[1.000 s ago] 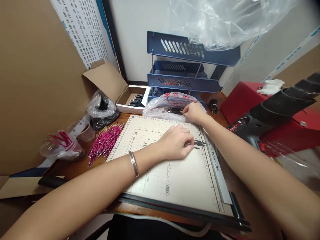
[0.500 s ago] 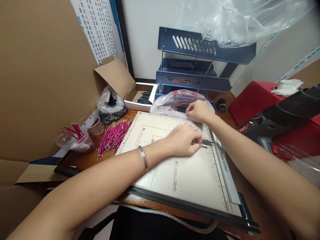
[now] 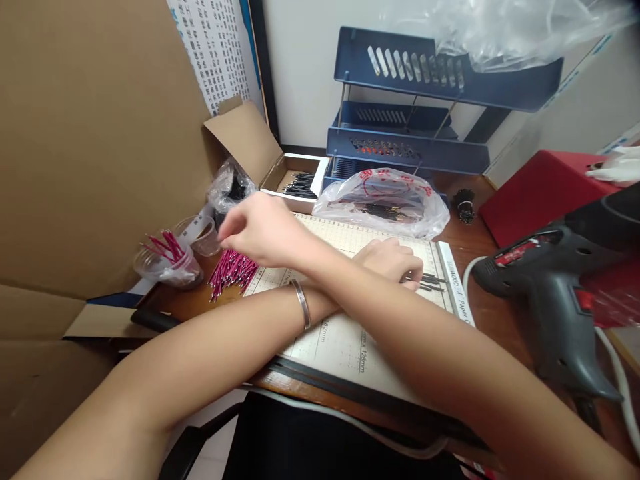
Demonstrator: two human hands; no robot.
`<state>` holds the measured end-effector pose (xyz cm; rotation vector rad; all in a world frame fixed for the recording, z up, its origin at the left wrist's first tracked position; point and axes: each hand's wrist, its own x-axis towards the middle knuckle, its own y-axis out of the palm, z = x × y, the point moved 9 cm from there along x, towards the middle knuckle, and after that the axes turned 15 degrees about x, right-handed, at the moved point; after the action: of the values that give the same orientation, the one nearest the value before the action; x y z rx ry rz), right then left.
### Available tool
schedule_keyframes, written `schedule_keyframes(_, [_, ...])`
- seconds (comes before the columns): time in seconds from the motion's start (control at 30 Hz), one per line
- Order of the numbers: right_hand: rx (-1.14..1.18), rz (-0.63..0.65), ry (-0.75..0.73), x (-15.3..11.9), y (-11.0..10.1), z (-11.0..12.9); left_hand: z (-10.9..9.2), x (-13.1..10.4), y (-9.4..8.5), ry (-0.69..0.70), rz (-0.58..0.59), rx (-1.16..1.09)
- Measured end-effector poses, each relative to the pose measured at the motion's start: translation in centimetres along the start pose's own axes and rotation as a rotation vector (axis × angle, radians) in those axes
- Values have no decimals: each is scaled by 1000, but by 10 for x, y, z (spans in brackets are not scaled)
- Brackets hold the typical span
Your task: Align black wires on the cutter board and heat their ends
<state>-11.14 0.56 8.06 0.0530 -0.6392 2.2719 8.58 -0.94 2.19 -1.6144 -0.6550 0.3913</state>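
Now your right hand (image 3: 260,227) crosses over your left forearm and hovers above the loose pile of magenta wire pieces with bare metal tips (image 3: 231,269) on the brown wooden desk (image 3: 465,243), its fingers loosely curled and pinched together; whether they hold anything you cannot tell from this blurred view. Your left hand (image 3: 387,260), with a silver bangle (image 3: 301,304) on its wrist, rests on the beige gridded board of the paper cutter (image 3: 345,333), fingers closed down on a small bundle of short black wire pieces (image 3: 430,282) whose ends stick out toward the cutter's ruler edge. Just behind the board lies a clear plastic bag with red print (image 3: 385,200) holding more black pieces. A clear plastic cup with magenta pieces (image 3: 167,257) stands left of the pile, and a grey power drill (image 3: 550,280) lies to your right.
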Motion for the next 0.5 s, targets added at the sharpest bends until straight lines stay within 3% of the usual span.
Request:
schedule_keyframes(0.1, [-41,155,61,20,44,12,-4,-2,-8,-31,12,-20])
schedule_keyframes(0.17, [-69,203,123,24,56,16,-8,-5,-12,-22,7,-32])
schedule_keyframes(0.33, [-21,198,110,23,56,24,-10,-9,-13,-4,11,-33])
schedule_keyframes(0.5, [43,147,93,31,57,12,-9,-7,-10,2,-3,-45])
